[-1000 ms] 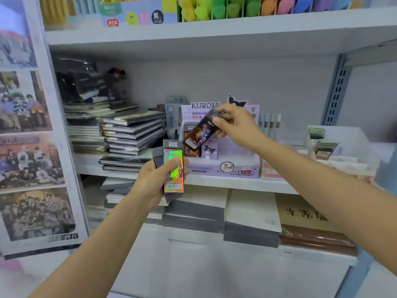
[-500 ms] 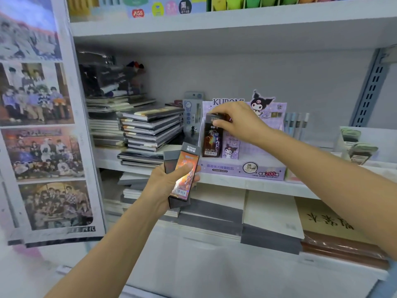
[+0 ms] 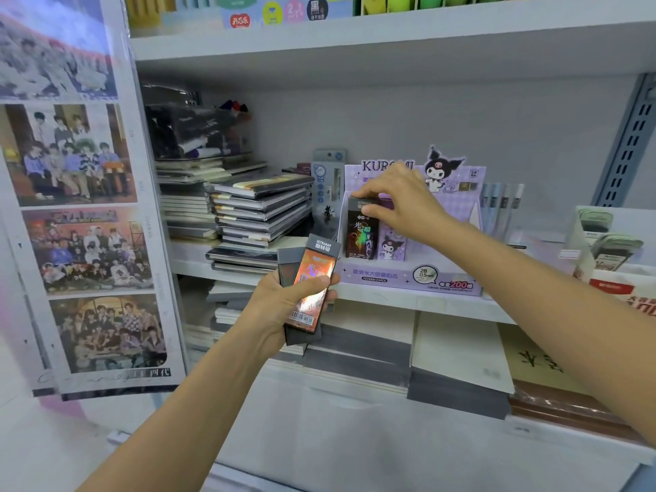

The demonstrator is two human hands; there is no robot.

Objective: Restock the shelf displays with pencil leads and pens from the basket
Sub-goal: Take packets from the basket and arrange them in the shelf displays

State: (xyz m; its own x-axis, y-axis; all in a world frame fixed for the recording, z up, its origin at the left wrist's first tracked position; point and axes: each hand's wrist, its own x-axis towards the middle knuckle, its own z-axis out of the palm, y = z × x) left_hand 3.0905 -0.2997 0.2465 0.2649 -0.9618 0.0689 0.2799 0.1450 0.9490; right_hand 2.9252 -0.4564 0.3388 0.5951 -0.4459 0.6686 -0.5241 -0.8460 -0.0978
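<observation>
Head view looks onto a white shelf [image 3: 426, 307] where the right hand [image 3: 404, 207] is setting a dark lead box [image 3: 361, 239] upright into the left front slot of the purple display [image 3: 408, 278], just beside a purple lead box [image 3: 390, 247] already standing there. The likeliest slip from here is the dark lead box tipping forward over the display's low front wall if the fingers let go before its base sits flat. It looks tall and narrow, so a small lean would probably be enough. A nudge sideways could also knock the purple lead box askew, since the two are touching or nearly so. The display itself is light card by the look of it, and a downward push might skid it along the shelf. The spare boxes [image 3: 312, 289] in the left hand [image 3: 280, 303] are fanned rather than squared, so the rear one could slide out if the grasp loosens. As for pose, the right arm reaches in from the right with the wrist bent down, fingers curled over the top of the dark lead box and the thumb on its front face, pinching it. The left hand hangs lower, in front of the shelf edge, palm up and clasping the spare boxes with its thumb laid across the orange front. No basket is in view.
</observation>
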